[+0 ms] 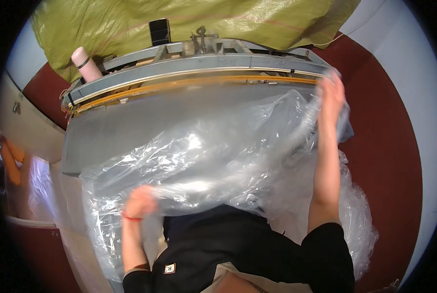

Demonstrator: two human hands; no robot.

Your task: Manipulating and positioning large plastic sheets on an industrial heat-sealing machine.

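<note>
- Your left hand (141, 201) is at the near left part of the clear plastic film (203, 146); blur hides whether it grips.
- Your right hand (330, 95) is at the film's far right end, its grip equally unclear.
- Between them, the film spreads over your grey bench (101, 127).
- Beyond stands a metal frame (203, 63).

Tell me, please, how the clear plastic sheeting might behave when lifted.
The clear plastic sheeting is probably floppy, given its loose folds. It looks thin, so likely light for its size. Its glossy shine suggests slipperiness.
</note>
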